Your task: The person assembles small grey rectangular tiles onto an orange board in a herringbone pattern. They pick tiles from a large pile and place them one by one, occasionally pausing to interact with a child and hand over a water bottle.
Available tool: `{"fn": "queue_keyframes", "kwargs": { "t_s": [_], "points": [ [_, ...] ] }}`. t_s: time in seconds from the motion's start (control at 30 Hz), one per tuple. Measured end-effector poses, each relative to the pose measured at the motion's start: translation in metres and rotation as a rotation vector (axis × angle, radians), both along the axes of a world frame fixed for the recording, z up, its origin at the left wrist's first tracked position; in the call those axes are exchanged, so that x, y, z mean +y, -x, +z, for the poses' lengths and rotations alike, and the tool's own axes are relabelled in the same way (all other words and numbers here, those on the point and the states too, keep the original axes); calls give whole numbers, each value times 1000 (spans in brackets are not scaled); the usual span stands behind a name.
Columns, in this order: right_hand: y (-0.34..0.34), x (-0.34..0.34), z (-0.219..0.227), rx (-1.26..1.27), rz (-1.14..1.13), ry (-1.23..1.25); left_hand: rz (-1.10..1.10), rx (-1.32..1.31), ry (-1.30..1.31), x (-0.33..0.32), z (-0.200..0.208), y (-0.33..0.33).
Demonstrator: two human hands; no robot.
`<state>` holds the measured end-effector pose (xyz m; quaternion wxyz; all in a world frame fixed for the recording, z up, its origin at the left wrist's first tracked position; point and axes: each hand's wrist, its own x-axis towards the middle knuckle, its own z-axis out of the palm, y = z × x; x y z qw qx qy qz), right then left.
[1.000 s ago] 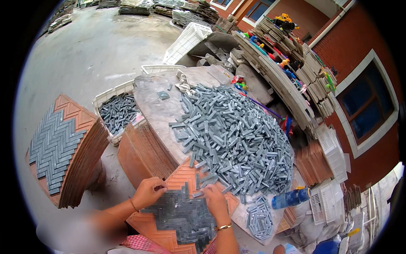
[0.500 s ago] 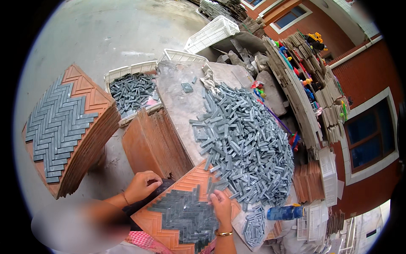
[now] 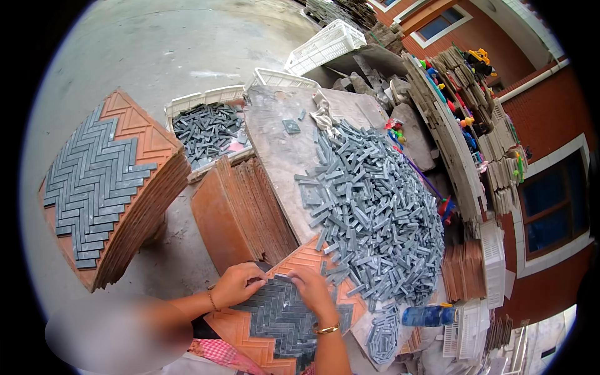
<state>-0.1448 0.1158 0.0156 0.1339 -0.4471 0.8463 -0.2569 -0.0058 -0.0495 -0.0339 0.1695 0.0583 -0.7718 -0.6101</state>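
My left hand (image 3: pixel 239 286) and my right hand (image 3: pixel 310 289) meet over the upper edge of an orange grooved template board (image 3: pixel 240 329). A narrow grey strip tile (image 3: pixel 282 277) lies between their fingertips. My right fingers and thumb grip it at one end; my left thumb and fingers are closed at the other. Grey strip tiles in a herringbone pattern (image 3: pixel 284 319) fill the middle of the board, partly hidden by my right forearm. Just beyond my right hand spreads a large heap of loose grey strip tiles (image 3: pixel 381 212) on a worn tabletop (image 3: pixel 275 134).
At left stands a stack of boards (image 3: pixel 150 194) topped with a tiled herringbone panel (image 3: pixel 94 181). More orange boards (image 3: pixel 234 215) stand beside the table. A white crate (image 3: pixel 206 99) holds tiles. A blue bottle (image 3: pixel 428 315) lies right, near a small tile pile (image 3: pixel 382 337).
My right hand has moved up and left from the board's right side. My left hand has come right to meet it at the strip tile. The view has shifted slightly.
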Motion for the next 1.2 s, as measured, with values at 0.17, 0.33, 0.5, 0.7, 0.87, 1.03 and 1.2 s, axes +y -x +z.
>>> {"fn": "queue_keyframes", "kwargs": {
  "t_s": [0.17, 0.33, 0.5, 0.7, 0.87, 1.03, 1.2],
  "points": [
    [-8, -4, -9, 51, -40, 43, 72, 117, 193, 6, -7, 21],
    [-5, 0, -11, 55, -225, 164, -9, 142, 287, 7, -11, 33],
    [21, 47, -9, 128, -610, 156, -83, 159, 502, 9, -19, 34],
    [1, 42, -14, 197, -754, -71, -55, 169, 475, 10, -17, 34],
    [-2, 36, -15, 291, -786, -146, -2, 206, 423, 10, -14, 31],
    [1, 39, -23, 334, -707, -116, 5, 225, 360, 11, -16, 32],
    [2, 24, 1, 169, -274, 48, -2, 209, 352, 11, -17, 30]
  ]
}}
